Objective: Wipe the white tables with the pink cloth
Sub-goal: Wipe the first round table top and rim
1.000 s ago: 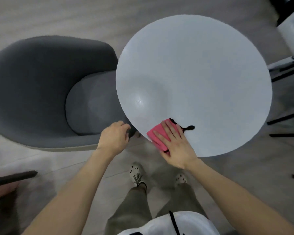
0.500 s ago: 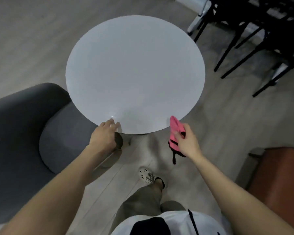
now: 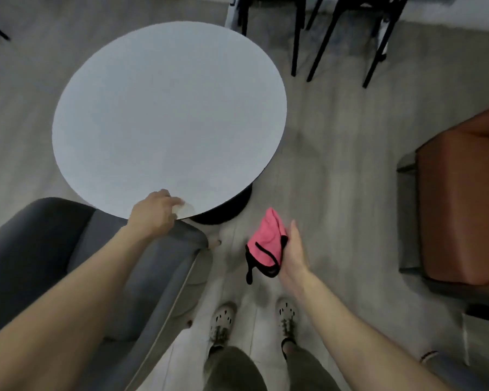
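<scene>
Grip check: right hand [image 3: 292, 255] clutches pink cloth [image 3: 266, 244] clear of white table [image 3: 167, 108], ready to wipe; left hand [image 3: 153, 215] curls fingers on rim, apparently steadying it.

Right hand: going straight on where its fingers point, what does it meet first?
Likely nothing near: the right hand, holding the pink cloth, points past the white table's right rim over open floor. Farther along stand black chair legs, but depth is unclear.
</scene>
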